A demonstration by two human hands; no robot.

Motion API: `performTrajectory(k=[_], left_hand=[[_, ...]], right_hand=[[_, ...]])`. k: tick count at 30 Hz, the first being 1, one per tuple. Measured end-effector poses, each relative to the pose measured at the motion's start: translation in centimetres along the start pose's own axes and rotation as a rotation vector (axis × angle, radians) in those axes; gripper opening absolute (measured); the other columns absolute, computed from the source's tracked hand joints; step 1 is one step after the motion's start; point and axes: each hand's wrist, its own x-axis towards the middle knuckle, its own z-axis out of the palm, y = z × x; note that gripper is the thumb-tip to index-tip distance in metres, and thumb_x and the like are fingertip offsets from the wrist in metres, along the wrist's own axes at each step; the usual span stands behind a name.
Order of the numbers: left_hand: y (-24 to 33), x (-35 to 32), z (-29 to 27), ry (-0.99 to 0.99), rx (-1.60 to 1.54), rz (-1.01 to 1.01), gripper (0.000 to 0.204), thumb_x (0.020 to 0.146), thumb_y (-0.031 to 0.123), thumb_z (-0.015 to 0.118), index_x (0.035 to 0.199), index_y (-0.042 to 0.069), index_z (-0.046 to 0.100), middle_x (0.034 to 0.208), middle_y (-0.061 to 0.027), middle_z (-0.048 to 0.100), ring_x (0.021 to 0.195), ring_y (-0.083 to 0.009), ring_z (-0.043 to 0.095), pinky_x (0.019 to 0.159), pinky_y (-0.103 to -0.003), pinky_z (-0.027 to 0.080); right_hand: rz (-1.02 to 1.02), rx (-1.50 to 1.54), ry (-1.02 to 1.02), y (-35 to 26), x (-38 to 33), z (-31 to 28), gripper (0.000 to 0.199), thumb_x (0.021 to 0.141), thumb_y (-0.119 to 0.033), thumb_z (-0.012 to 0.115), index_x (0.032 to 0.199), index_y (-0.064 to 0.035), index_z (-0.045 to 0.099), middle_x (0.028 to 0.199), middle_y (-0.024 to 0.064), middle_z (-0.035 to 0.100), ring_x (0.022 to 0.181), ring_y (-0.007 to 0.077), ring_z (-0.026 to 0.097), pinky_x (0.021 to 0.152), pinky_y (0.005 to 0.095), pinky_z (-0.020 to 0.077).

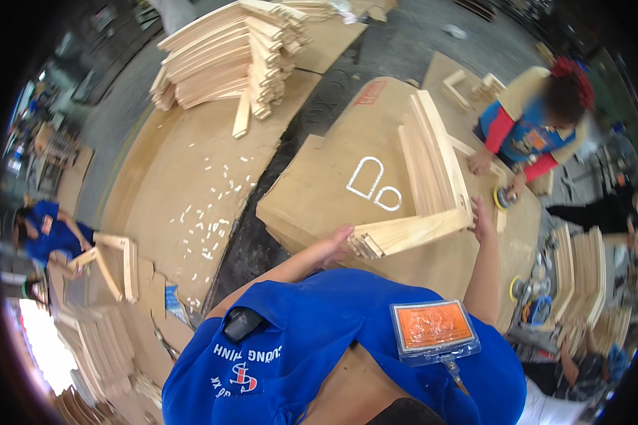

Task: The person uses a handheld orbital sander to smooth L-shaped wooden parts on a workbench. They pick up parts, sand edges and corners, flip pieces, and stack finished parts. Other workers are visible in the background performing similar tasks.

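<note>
Before me a stack of angled pale wooden frame pieces [411,234] lies on the cardboard, one side running toward me and fanned at its left end. My left hand [335,244] is against that fanned end, its fingers stretched out rather than wrapped round. At the stack's right corner is my right hand [483,221], with fingers spread beside the wood. Whether its palm presses on the corner is hard to see. The long upright side [432,149] of the pieces leads away from me.
A tall pile of curved wooden parts [220,57] stands far left on cardboard [149,191] strewn with small white pieces. A co-worker at right works with a round sander [503,198]. Another person [53,230] at left handles a wooden frame [127,265]. More parts [581,269] stand right.
</note>
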Motion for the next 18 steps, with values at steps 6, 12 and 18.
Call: performTrajectory(k=[6, 12, 18], left_hand=[[1.2, 1.5, 5.2, 0.122, -0.059, -0.013, 0.084, 0.087, 0.070, 0.031, 0.148, 0.016, 0.014, 0.153, -0.0139, 0.015, 0.138, -0.0427, 0.014, 0.105, -0.062, 0.020], [1.3, 0.5, 7.4, 0.242, -0.056, 0.077, 0.081, 0.088, 0.068, 0.035, 0.148, 0.017, 0.016, 0.153, -0.0125, 0.015, 0.140, -0.0345, 0.016, 0.106, -0.060, 0.021], [1.3, 0.8, 8.9, 0.315, -0.169, 0.109, 0.083, 0.088, 0.061, 0.045, 0.148, 0.013, 0.013, 0.151, -0.0115, 0.017, 0.139, -0.0302, 0.019, 0.108, -0.051, 0.026]], right_hand=[[0.018, 0.450, -0.261, 2.7, 5.2, 2.0, 0.076, 0.088, -0.065, 0.041, 0.135, -0.0053, 0.043, 0.127, 0.0093, 0.054, 0.115, 0.0233, 0.053, 0.096, 0.0352, 0.0436], [0.095, 0.532, -0.311, 3.0, 6.2, 2.2, 0.071, 0.089, -0.060, 0.046, 0.135, -0.0053, 0.043, 0.127, 0.0109, 0.054, 0.115, 0.0255, 0.053, 0.097, 0.0379, 0.0440], [0.031, 0.561, -0.324, 2.7, 7.0, 2.8, 0.067, 0.089, -0.051, 0.052, 0.136, -0.0043, 0.041, 0.132, 0.0125, 0.051, 0.118, 0.0267, 0.051, 0.099, 0.0390, 0.0430]])
